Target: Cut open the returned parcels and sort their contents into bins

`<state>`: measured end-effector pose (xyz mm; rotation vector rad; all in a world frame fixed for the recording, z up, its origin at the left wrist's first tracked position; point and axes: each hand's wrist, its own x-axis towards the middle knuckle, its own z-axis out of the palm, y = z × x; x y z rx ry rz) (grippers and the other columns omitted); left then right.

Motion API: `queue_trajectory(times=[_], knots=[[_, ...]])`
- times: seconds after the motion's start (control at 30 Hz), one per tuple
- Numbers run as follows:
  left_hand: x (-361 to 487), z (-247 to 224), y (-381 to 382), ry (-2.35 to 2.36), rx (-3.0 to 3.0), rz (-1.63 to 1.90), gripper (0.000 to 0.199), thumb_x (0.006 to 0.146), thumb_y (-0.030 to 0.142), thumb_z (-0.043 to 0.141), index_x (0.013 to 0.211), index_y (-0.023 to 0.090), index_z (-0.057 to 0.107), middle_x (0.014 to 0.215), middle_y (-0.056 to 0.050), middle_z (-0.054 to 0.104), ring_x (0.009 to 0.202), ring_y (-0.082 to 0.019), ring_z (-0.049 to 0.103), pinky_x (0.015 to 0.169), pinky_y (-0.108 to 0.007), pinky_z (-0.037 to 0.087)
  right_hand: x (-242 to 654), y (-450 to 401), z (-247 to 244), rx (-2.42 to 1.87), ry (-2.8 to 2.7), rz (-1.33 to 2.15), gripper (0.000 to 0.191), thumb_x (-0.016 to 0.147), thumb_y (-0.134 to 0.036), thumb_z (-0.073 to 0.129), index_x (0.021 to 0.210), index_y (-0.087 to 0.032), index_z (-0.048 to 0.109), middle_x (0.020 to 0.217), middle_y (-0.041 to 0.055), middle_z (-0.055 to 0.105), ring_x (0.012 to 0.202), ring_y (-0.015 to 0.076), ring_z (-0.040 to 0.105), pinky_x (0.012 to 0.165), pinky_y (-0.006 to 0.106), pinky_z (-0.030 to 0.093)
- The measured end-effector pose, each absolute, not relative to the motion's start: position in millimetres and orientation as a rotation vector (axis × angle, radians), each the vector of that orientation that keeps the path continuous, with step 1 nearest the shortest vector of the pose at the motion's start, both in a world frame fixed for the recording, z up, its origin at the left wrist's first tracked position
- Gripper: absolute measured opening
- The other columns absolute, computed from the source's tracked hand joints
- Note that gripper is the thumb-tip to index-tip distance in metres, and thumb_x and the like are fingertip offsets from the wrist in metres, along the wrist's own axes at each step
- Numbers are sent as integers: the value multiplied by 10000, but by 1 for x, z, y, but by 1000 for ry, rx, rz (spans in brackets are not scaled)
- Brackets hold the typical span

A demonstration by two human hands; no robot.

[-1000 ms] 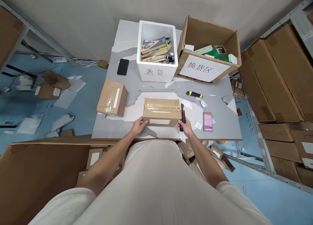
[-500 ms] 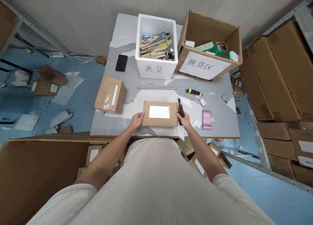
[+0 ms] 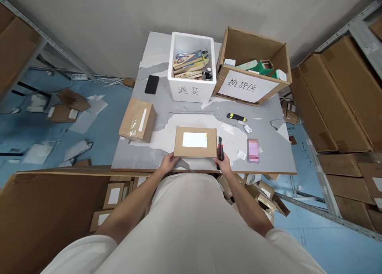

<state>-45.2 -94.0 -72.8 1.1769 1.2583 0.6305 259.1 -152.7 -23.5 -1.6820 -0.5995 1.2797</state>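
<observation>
A flat brown cardboard box with a white label lies in front of me near the table's front edge. My left hand grips its near left corner, the fingers partly hidden. My right hand is closed around a red and black box cutter that points away from me, its fingertips also touching the box's near right corner. Farther right are a yellow and black box cutter, a small white packet and a blurred pink item.
A taped carton stands at the left, with a black phone behind it. At the back are a white foam box of books and a large open carton holding small boxes. Stacked cartons line the right side.
My hands have slid from the box's sides to its near corners. The box cutter has shifted nearer to me with my right hand. The whole view has tilted slightly.
</observation>
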Motion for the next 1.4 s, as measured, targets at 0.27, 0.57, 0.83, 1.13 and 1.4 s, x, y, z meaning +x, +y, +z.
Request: queue_trajectory(times=[0.27, 0.57, 0.83, 1.13, 1.4], knots=[[-45, -23, -77, 1527, 1477, 606, 484, 781, 562, 521, 994, 158, 677, 1014, -105, 707, 908, -245, 648, 838, -363, 506, 266, -126, 15, -1675, -730, 1140, 410, 556, -430, 798, 737, -206, 506, 522, -73, 483, 425, 91, 445, 395, 229, 351], [-26, 6, -46, 1742, 1486, 627, 481, 790, 588, 487, 719, 154, 680, 652, -32, 652, 650, -164, 551, 638, -265, 409, 280, -79, 27, -1850, -809, 1048, 413, 594, -501, 777, 694, -207, 505, 500, -49, 482, 391, 107, 466, 365, 239, 358], [-6, 9, -16, 1754, 1585, 590, 477, 778, 570, 548, 912, 133, 683, 862, -105, 660, 887, -254, 603, 807, -340, 449, 282, -25, 22, -2220, -1069, 701, 371, 695, -555, 666, 739, -205, 550, 733, 64, 639, 695, 208, 602, 612, 297, 450], [8, -5, -56, 1178, 2196, 770, 284, 929, 309, 413, 1057, 209, 647, 1212, -116, 629, 1247, -259, 505, 1065, -491, 366, 280, -34, 62, -1891, -1639, 550, 472, 866, -368, 489, 1291, -163, 476, 1179, 136, 611, 1043, 278, 568, 887, 400, 437], [7, -13, -54, 1149, 2183, 765, 315, 936, 300, 418, 1154, 177, 611, 1276, -132, 606, 1298, -253, 472, 1097, -516, 344, 225, 5, 90, -1308, -2632, 950, 501, 920, -227, 446, 1411, -323, 440, 1118, 39, 650, 968, 214, 605, 807, 294, 447]])
